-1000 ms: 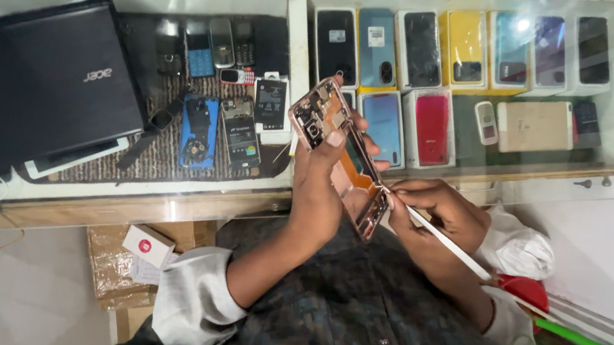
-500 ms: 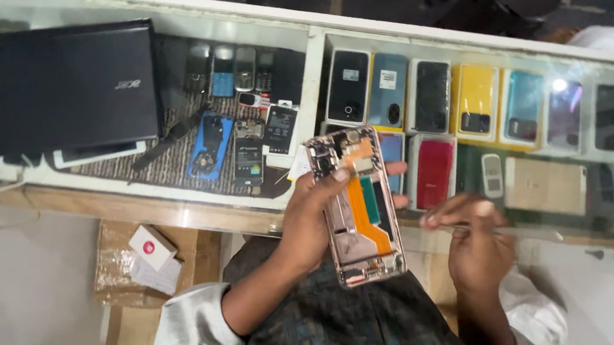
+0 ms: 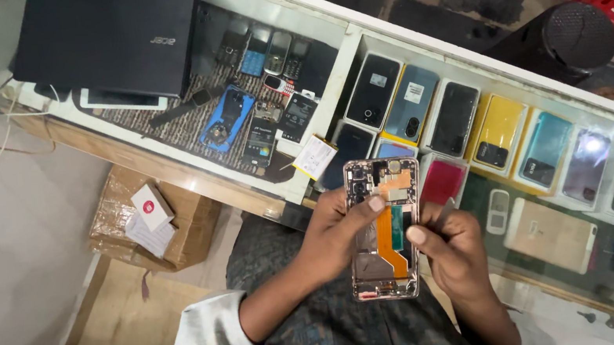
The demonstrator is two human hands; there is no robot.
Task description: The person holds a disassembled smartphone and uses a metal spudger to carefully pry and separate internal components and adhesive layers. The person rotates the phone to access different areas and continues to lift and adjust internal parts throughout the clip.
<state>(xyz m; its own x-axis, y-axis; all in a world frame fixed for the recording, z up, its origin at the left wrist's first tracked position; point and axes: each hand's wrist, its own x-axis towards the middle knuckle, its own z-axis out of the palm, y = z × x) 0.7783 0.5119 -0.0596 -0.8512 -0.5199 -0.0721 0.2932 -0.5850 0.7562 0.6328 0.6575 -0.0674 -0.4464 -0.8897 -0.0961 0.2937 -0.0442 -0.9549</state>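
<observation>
Open air around both hands above the glass counter (image 3: 330,106); phones (image 3: 455,118) sealed under glass, laptop (image 3: 107,37) blocks far left, speaker (image 3: 570,39) beyond.

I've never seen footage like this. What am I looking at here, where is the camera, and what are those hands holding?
There is no machine here: a person works with two bare hands, and the single camera sits on that person's head, looking straight down. That is why you see arms and lap from above.

The left hand grips an opened phone by its edge, its back cover off, so the inner parts and an orange ribbon cable show. The right hand touches the phone's other side; whether it holds a thin tool is hard to tell.

Below them stands a glass display counter. Inside lie rows of phones in coloured cases, older keypad phones and loose parts. A closed black laptop rests on top at the left. A cardboard box sits on the floor beside the counter.
</observation>
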